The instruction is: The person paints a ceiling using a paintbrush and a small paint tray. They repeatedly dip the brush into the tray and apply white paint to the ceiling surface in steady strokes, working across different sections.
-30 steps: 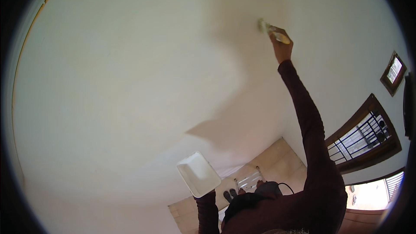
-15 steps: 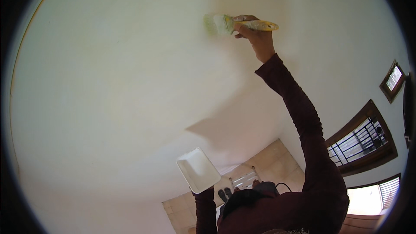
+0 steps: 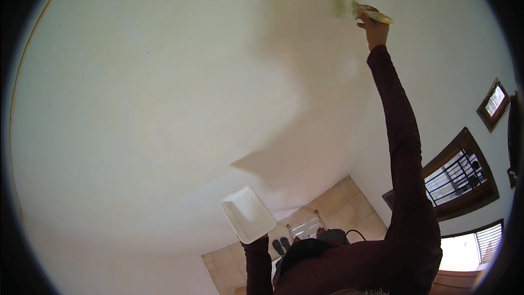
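My right hand (image 3: 376, 31), raised high on an outstretched arm, grips a wide paintbrush (image 3: 345, 8) by its yellow, paint-spotted handle. The pale bristles point left and lie against or very close to the white wall (image 3: 164, 104). Low down in front of me, a white rectangular paint tray (image 3: 249, 216) is held up by my left hand (image 3: 263, 238). Most of that hand is hidden under the tray, so its fingers do not show. The tray's inside looks white.
Under me is a metal step stool or ladder (image 3: 307, 228) on a tan tiled floor (image 3: 344, 199). Dark shoes (image 3: 281, 245) stand beside it. To the right are a barred, wood-framed window (image 3: 456, 177) and a small framed pane (image 3: 495, 102). A brown strip (image 3: 38, 24) runs along the left edge.
My right hand has moved right and upward along the wall with the paintbrush, and the arm is straighter. Its shadow has shifted too. The tray and my left hand have stayed almost still.
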Motion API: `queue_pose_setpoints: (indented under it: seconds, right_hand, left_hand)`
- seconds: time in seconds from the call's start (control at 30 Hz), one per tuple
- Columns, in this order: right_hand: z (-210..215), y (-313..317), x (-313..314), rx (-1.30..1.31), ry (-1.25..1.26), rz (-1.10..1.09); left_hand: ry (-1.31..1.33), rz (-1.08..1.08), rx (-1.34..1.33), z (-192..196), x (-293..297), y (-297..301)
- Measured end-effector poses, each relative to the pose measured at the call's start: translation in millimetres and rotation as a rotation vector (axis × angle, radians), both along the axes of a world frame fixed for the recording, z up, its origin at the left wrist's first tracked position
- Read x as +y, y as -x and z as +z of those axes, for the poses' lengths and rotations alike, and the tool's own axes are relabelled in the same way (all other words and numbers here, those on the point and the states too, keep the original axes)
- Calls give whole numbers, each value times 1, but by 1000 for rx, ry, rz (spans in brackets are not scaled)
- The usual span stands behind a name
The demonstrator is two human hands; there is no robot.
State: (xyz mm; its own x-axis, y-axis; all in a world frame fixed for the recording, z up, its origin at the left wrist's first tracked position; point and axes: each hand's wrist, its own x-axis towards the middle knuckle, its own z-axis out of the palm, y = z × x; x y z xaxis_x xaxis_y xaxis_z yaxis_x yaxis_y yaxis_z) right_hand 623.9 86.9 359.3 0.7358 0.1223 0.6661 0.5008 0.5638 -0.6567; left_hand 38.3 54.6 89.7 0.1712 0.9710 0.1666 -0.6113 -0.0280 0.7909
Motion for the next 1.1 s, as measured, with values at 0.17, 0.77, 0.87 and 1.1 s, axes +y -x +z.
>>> queue_pose_setpoints:
  seconds: [0.17, 0.77, 0.87, 1.1]
  right_hand:
    - [-7, 9, 6, -209, -102, -234]
    - [6, 288, 58, -613, 40, -17]
    - [10, 283, 59, -525, -75, 314]
    - [10, 143, 41, -121, -45, 437]
  left_hand:
    - [-5, 41, 65, -14, 5, 1]
    - [58, -20, -61, -9, -1, 3]
    - [49, -133, -84, 2, -2, 9]
    - [77, -56, -111, 1, 1, 1]
